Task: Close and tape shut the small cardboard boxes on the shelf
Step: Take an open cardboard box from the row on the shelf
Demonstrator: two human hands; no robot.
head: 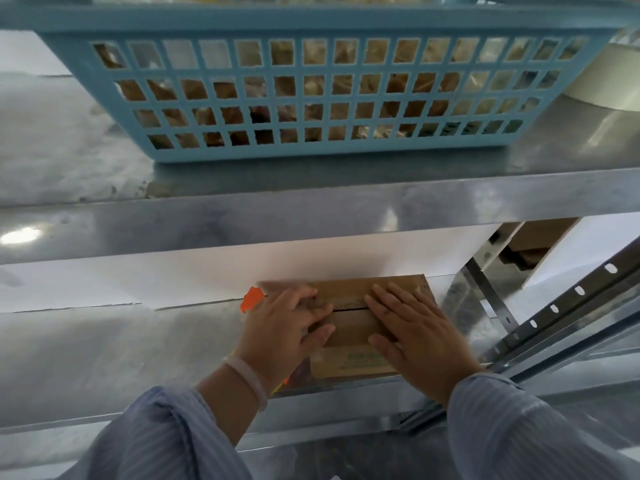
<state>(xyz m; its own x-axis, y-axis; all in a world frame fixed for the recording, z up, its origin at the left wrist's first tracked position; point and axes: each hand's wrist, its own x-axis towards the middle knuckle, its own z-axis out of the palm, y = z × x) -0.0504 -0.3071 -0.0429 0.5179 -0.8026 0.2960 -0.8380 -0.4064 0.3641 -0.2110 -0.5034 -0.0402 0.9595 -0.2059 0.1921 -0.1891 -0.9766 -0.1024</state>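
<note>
Nearest the camera, two striped blue sleeves (166,438) reach forward, the left wrist wearing a pale bracelet (247,379). Both hands lie on top of a small cardboard box (349,327) that sits near the front edge of the lower metal shelf (121,341). The right hand (415,327) lies flat, its grip released, straight fingers pressing the flap down. The left hand (284,327) rests on the other side with bent fingers; whether its grip is loose or clasping something, I cannot tell. Between them the two top flaps meet at a dark seam (349,308), with no tape that I can make out across it. The box looks light and fairly stiff, though thin board like this probably gives under a hard squeeze and the flaps will likely spring up once let go. It is best held by flat pressure on top beside the seam, or by the side walls if it has to be moved. On smooth metal it may slide, so one palm should steady it while taping. An orange object (252,298), possibly a tape tool, pokes out just behind the left hand. Farther up, the upper shelf (277,216) carries a blue plastic basket (311,26) and, to its right, a pale roll of tape (613,77).
</note>
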